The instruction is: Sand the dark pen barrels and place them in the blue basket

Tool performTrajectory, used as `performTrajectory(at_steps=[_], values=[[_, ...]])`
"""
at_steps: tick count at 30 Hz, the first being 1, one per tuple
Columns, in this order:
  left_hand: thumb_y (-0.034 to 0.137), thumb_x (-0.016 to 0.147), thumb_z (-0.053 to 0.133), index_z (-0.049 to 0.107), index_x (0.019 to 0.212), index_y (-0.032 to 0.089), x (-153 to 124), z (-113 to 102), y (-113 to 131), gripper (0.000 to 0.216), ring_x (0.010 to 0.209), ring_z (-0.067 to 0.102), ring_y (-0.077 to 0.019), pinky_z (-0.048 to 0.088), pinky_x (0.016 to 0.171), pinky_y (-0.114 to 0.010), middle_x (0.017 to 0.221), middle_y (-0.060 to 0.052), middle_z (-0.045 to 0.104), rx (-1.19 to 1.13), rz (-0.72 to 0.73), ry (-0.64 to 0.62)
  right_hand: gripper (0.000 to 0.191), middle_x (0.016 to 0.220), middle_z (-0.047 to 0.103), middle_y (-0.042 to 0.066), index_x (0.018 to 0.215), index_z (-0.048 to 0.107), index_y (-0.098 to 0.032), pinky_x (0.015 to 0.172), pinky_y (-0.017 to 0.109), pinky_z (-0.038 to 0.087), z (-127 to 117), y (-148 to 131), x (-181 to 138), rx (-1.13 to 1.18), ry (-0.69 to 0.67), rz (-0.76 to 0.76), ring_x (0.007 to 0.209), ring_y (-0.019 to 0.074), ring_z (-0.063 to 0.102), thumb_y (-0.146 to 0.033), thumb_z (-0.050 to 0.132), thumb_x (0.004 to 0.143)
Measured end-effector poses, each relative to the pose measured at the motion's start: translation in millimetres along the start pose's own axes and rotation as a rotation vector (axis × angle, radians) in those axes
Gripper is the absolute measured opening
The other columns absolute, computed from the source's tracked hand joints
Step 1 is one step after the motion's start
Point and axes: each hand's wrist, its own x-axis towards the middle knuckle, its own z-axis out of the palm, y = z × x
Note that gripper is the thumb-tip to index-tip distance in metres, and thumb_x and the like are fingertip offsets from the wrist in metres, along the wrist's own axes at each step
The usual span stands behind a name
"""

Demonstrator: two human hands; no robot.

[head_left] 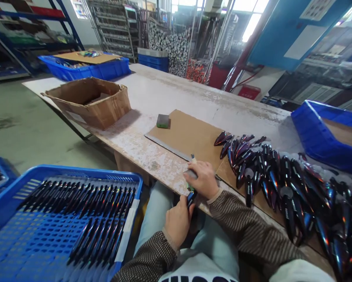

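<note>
Seen from the head of a seated person, the left hand (177, 221) is closed around a dark, glossy pen (191, 197), held just past the counter's edge above the person's lap. The right hand (203, 181) is clenched over a small grey tool (191, 174) and brings it to the pen's upper end, near a small green part (190, 187). The fingers and tool hide the point of contact, so the exact action and the tool's type are hard to make out. On the white-scuffed counter (170, 86), a heap of iridescent dark pens (275, 184) lies to the right, beside a cardboard sheet (184, 137) with a steel ruler (166, 147) along its edge. A blue plastic crate (76, 170) at lower left holds rows of similar pens; the frame cuts off its lower corner, and the heap's far right side.
</note>
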Motion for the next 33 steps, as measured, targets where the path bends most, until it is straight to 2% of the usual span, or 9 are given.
performTrajectory(at_steps=[4, 8, 12, 15, 22, 26, 29, 33], values=[[0.037, 0.104, 0.039, 0.05, 0.117, 0.021, -0.1, 0.2, -0.6, 0.023, 0.084, 0.074, -0.0279, 0.048, 0.06, -0.031, 0.094, -0.007, 0.074, -0.004, 0.009, -0.003, 0.012, 0.096, 0.07, 0.006, 0.09, 0.066, -0.02, 0.09, 0.037, 0.033, 0.9, 0.8, 0.5, -0.05, 0.027, 0.099, 0.096, 0.0241, 0.061, -0.032, 0.068, 0.087], [0.036, 0.104, 0.038, 0.05, 0.116, 0.021, 0.0, -2.3, -0.3, 0.023, 0.086, 0.074, -0.0293, 0.049, 0.062, -0.032, 0.095, -0.008, 0.074, -0.007, -0.009, -0.019, 0.014, 0.104, 0.069, 0.006, 0.092, 0.067, -0.022, 0.094, 0.038, 0.029, 4.2, -5.2, -1.1, -0.057, -0.014, -0.013, 0.102, 0.0249, 0.058, -0.035, 0.067, 0.09], [0.038, 0.104, 0.038, 0.049, 0.117, 0.019, -0.3, -7.6, 0.6, 0.025, 0.086, 0.074, -0.0302, 0.049, 0.063, -0.033, 0.095, -0.009, 0.075, -0.016, -0.02, -0.023, 0.013, 0.088, 0.069, 0.003, 0.088, 0.067, -0.021, 0.085, 0.035, 0.03, -5.3, 18.2, 7.8, -0.149, -0.042, 0.092, 0.094, 0.0227, 0.06, -0.034, 0.069, 0.088], [0.038, 0.104, 0.036, 0.047, 0.118, 0.018, -0.6, -8.0, 1.3, 0.026, 0.086, 0.074, -0.0302, 0.049, 0.063, -0.033, 0.092, -0.009, 0.075, -0.034, -0.036, -0.031, 0.013, 0.087, 0.069, 0.001, 0.086, 0.067, -0.022, 0.084, 0.034, 0.03, -16.1, 28.8, 10.8, -0.146, -0.006, 0.142, 0.092, 0.0215, 0.061, -0.035, 0.068, 0.089], [0.037, 0.105, 0.031, 0.042, 0.118, 0.018, 2.2, -0.1, 1.1, 0.025, 0.087, 0.073, -0.0277, 0.047, 0.065, -0.031, 0.093, -0.009, 0.075, -0.157, -0.034, -0.045, 0.011, 0.098, 0.069, 0.006, 0.094, 0.066, -0.022, 0.095, 0.042, 0.024, -17.6, -13.7, -27.8, -0.167, -0.043, 0.095, 0.103, 0.027, 0.056, -0.032, 0.062, 0.095], [0.036, 0.105, 0.03, 0.042, 0.116, 0.018, 1.3, -1.2, 4.6, 0.024, 0.086, 0.074, -0.0263, 0.046, 0.065, -0.029, 0.091, -0.01, 0.075, -0.156, -0.035, -0.077, 0.014, 0.088, 0.069, 0.006, 0.087, 0.067, -0.021, 0.09, 0.041, 0.026, -6.9, -8.0, -7.7, -0.223, -0.096, 0.19, 0.096, 0.0258, 0.058, -0.033, 0.063, 0.095], [0.036, 0.105, 0.031, 0.042, 0.115, 0.018, 0.0, -4.9, 6.1, 0.024, 0.086, 0.074, -0.0267, 0.046, 0.065, -0.029, 0.091, -0.01, 0.075, -0.145, -0.053, -0.075, 0.014, 0.085, 0.069, 0.006, 0.085, 0.068, -0.021, 0.086, 0.04, 0.026, -2.9, -3.2, 8.0, -0.265, -0.083, 0.258, 0.094, 0.0255, 0.058, -0.033, 0.065, 0.093], [0.036, 0.105, 0.032, 0.042, 0.117, 0.018, -0.1, -5.2, 5.1, 0.023, 0.086, 0.074, -0.0279, 0.047, 0.064, -0.031, 0.091, -0.01, 0.075, -0.149, -0.04, -0.083, 0.011, 0.089, 0.069, 0.005, 0.091, 0.066, -0.022, 0.087, 0.04, 0.026, -10.1, -10.4, -8.7, -0.214, -0.065, 0.17, 0.093, 0.0243, 0.057, -0.032, 0.061, 0.095]])
